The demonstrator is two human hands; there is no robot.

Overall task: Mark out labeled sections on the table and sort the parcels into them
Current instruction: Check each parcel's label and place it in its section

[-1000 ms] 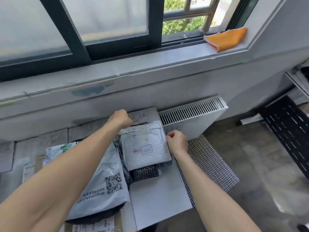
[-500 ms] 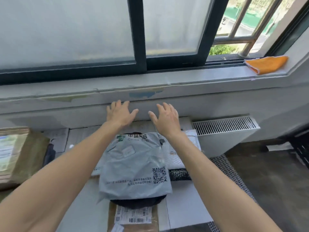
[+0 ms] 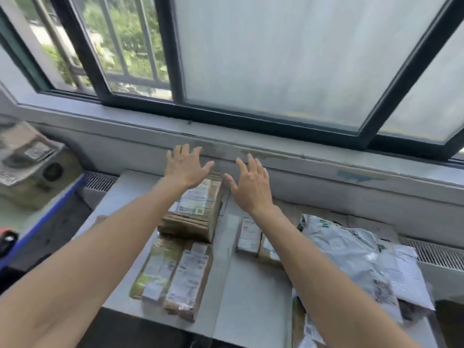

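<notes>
Far to the left of the large brown cardboard box (image 3: 193,217) with its white label, a blurred tan carton (image 3: 30,167) sits apart from the table. The box itself stands at the back of the pale grey table (image 3: 130,189), close to the wall under the window. The person's left hand (image 3: 184,169) hangs over the box's far end, fingers straight and fanned wide, gripping nothing. Whether the palm touches the box I cannot tell. Just nearer me than the box, two long brown parcels (image 3: 187,277) lie side by side. Just right of the box is the right hand (image 3: 251,190), its fingers also spread and loose, holding nothing. Under that forearm, right of the box, sit two small brown labelled boxes (image 3: 251,234). Further right, well apart from the box, grey plastic mailer bags (image 3: 344,249) lie heaped on the table.
</notes>
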